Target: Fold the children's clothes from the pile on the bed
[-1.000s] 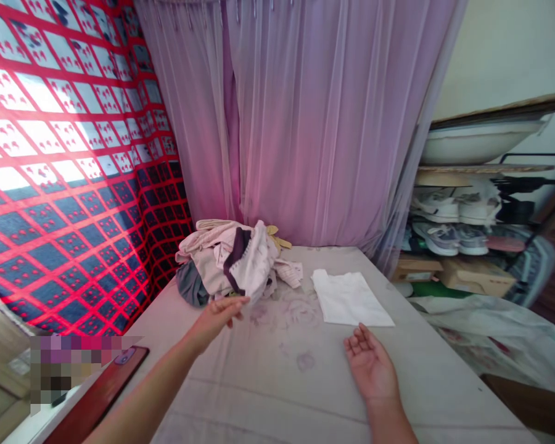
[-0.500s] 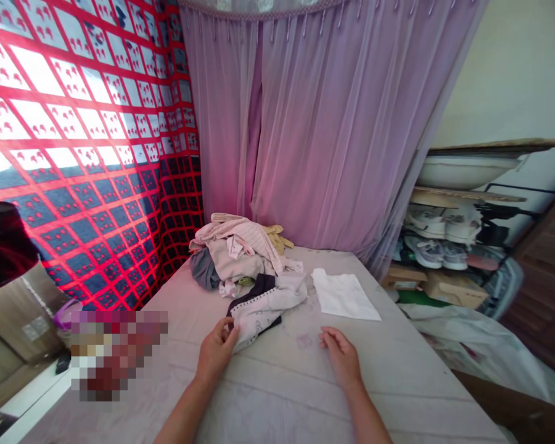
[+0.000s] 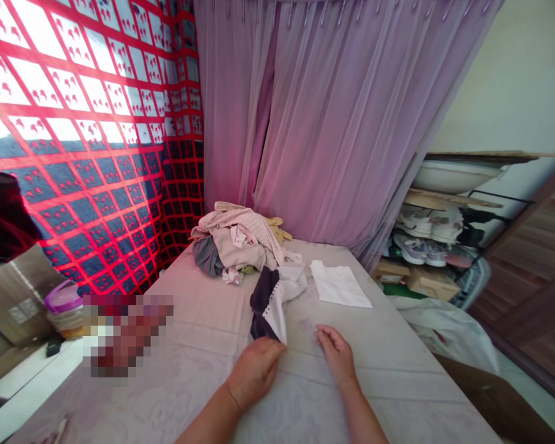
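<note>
The left hand (image 3: 256,370) pinches a limp garment (image 3: 264,296), which now shows more dark cloth than before, on the floral sheet (image 3: 203,357); the right hand (image 3: 338,356), half-open, curves nearby.

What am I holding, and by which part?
Your left hand grips the dark-and-white garment by its near end; your right hand holds nothing.

Two hands: one left hand (image 3: 255,370), one right hand (image 3: 338,356). One dark-and-white garment (image 3: 264,295), one folded white cloth (image 3: 340,285), and one heap of clothes (image 3: 240,243), its pieces too tangled to count. Two pairs of sneakers: one white pair (image 3: 445,227), one grey pair (image 3: 412,250). Two cardboard boxes (image 3: 432,283), one white basin (image 3: 456,177), one purple-rimmed tub (image 3: 65,300), one bed (image 3: 300,394).
</note>
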The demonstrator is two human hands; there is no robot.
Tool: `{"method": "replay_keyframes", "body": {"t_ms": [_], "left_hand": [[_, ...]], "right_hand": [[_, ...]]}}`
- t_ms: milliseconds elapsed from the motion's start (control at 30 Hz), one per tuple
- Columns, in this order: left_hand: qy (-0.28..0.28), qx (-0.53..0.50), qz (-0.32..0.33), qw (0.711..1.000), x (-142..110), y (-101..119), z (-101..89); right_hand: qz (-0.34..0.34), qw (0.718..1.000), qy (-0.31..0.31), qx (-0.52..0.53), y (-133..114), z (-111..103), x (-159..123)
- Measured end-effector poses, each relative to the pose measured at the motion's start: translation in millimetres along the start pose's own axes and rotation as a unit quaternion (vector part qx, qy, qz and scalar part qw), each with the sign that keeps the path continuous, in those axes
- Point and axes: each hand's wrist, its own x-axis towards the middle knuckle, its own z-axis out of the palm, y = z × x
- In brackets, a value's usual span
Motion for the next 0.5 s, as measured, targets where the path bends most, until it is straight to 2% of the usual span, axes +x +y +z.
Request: {"method": "replay_keyframes", "body": {"t_ms": [100, 267, 367, 433, 500], "left_hand": [[-0.090, 0.009, 0.019, 0.996, 1, 12, 5.0], [-0.116, 0.027, -0.016, 0.993, -1, 6, 2.0], [-0.124, 0.024, -0.010, 0.992, -1, 3, 1.1], [-0.126, 0.022, -0.003, 0.992, 0, 3, 1.3], [-0.127, 0.023, -0.003, 0.992, 0, 3, 1.7]], "right_hand": [[0.008, 1.000, 0.009, 0.019, -3, -1, -8], [0.018, 1.000, 0.020, 0.010, -9, 8, -13], [-0.022, 0.998, -0.017, -0.052, -24, 31, -12], [-0.094, 0.982, -0.073, -0.143, -38, 53, -12], [-0.119, 0.973, -0.101, -0.173, -52, 77, -12]]}}
